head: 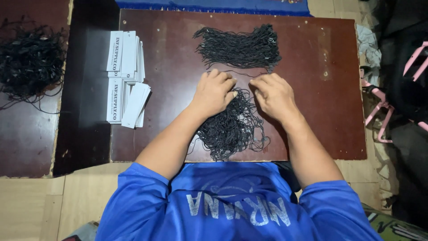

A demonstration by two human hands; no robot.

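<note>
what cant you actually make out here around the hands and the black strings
- Head view: fingertips of left hand and right hand curl under, hiding any grip.
- Near string pile: partly covered by both hands.
- Single strands: too fine to separate.
- Far-left string heap: cut by the frame edge.

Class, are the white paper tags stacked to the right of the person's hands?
No, the white paper tags lie left of both hands, beyond the left hand.

Single head-worn view, looking steeply down from above the shoulders onto a dark board (312, 67) on the floor. Close range: forearms and both hands fill the centre, blue shirt (232, 205) along the bottom edge. Far edge of the board near the top; no second view to share.
</note>
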